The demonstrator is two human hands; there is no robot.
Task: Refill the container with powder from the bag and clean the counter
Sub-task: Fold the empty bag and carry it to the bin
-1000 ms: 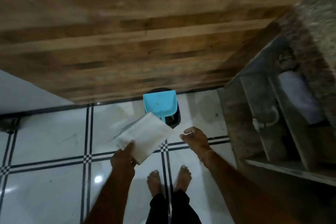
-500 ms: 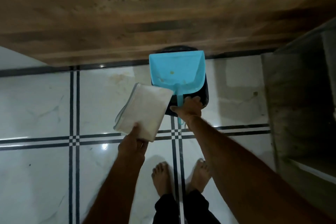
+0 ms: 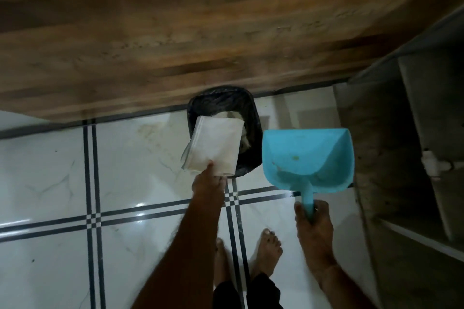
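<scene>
Your left hand pinched the white bag over the black bin on the tiled floor; your right hand gripped the blue dustpan, lifted off the bin since a half-second earlier.

Your left hand holds a folded bag by its near edge; the bag's far end hangs over the open bin. The bin stands on the tiled floor, its far side against the base of the wooden panel. Crumpled paper lies in the bin, behind the bag. Your right hand grips the handle of a dustpan, held just right of the bin, pan end away from you. Shelves stand to the right of the dustpan. Your feet are between your arms, nearer you than the bin.
</scene>
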